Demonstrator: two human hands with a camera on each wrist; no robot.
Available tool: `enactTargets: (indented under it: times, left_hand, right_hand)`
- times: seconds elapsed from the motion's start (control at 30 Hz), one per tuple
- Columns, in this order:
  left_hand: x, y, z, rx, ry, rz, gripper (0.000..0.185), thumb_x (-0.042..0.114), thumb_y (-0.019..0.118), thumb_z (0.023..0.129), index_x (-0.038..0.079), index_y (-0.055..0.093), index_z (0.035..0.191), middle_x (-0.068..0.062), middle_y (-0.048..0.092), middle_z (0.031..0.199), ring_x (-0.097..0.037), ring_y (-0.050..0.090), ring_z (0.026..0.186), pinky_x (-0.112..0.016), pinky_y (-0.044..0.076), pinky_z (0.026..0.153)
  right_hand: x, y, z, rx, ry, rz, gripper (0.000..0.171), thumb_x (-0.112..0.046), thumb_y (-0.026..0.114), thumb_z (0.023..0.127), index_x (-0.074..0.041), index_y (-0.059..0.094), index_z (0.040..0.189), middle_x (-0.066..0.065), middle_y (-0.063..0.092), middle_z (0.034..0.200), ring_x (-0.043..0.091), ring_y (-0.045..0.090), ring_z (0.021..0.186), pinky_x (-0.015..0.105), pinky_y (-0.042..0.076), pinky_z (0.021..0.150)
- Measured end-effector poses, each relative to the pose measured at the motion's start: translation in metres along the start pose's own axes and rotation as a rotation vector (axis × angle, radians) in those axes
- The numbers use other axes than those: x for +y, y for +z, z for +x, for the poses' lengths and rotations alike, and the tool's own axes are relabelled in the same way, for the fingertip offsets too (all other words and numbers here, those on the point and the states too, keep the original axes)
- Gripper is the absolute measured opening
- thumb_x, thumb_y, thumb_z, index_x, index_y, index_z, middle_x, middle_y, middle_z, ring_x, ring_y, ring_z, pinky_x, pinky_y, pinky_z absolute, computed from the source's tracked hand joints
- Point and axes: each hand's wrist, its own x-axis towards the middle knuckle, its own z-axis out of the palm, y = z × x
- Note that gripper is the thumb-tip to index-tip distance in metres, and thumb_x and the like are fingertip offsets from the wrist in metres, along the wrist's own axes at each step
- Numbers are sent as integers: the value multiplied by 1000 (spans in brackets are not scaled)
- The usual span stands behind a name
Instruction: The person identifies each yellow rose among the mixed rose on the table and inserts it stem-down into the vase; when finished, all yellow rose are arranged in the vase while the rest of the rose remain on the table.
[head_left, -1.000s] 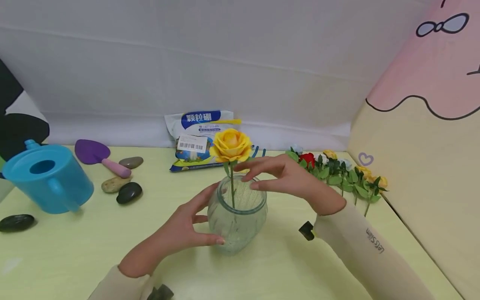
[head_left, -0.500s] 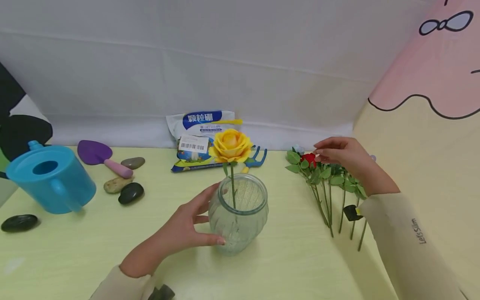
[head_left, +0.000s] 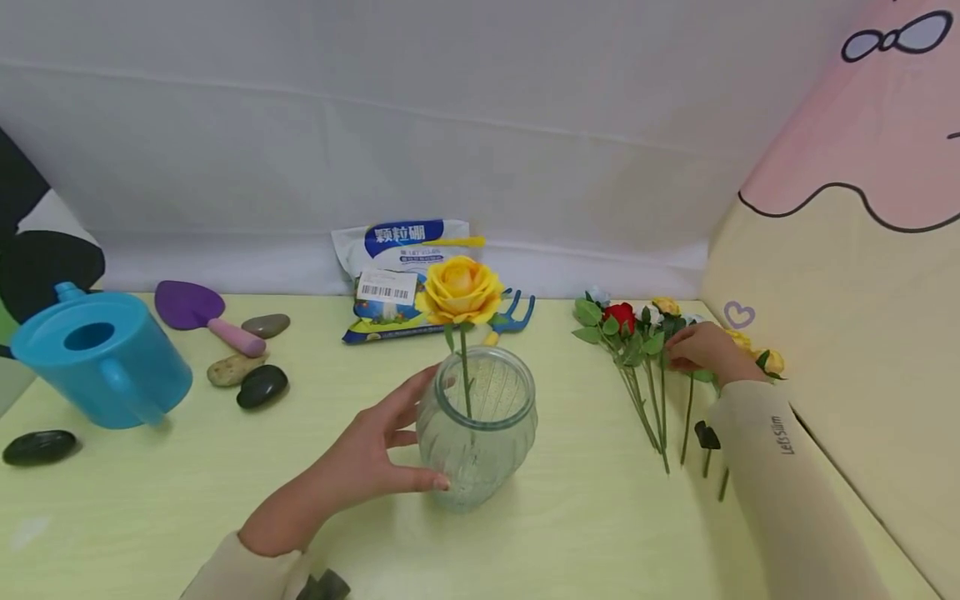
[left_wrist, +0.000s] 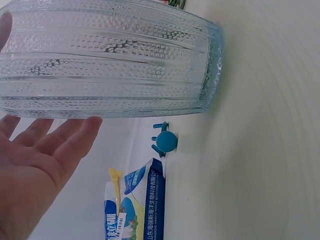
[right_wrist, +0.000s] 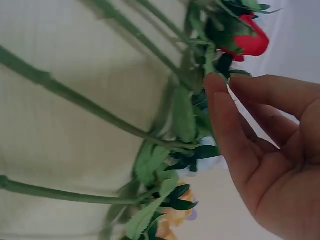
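Your right hand [head_left: 701,348] sits among the loose roses [head_left: 652,350] at the far right of the table [head_left: 225,500], its fingertips [right_wrist: 216,85] together at the leaves just beside the red rose [head_left: 619,317]; whether they already pinch a stem you cannot tell. The stems run lengthwise from the blooms at the far side toward you, so they lie straight across your fingers. Your left hand [head_left: 367,454] is the nearer one to the glass vase [head_left: 477,437], thumb and fingers spread and resting against its left wall; the vase stands upright in the middle of the table with the yellow rose [head_left: 460,292] in it, well apart from the loose roses. The right wrist view shows the fingertips meeting at a leaf, which the head view blurs; the left wrist view shows straight fingers [left_wrist: 75,140] touching the ribbed glass [left_wrist: 110,60], not curled round it.
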Motion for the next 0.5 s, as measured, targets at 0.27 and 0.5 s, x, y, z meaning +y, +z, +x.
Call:
enactTargets:
  times: [0.27, 0.5]
  left_hand:
    - [0, 1, 0, -7, -12, -25, 100, 22, 83, 69, 38, 21, 145, 1, 28, 149, -31, 36, 129, -46, 45, 92]
    - [1, 1, -1, 3, -3, -26, 101, 21, 83, 68, 37, 21, 146, 1, 28, 149, -30, 35, 130, -47, 45, 92]
  right_hand:
    - [22, 16, 7, -56, 48, 120, 35, -5, 54, 90, 14, 52, 120, 14, 64, 97, 21, 65, 79, 36, 55, 75]
    - [32, 21, 7, -43, -1, 99, 35, -8, 58, 89, 9, 56, 120, 12, 63, 101, 13, 60, 74, 32, 54, 70]
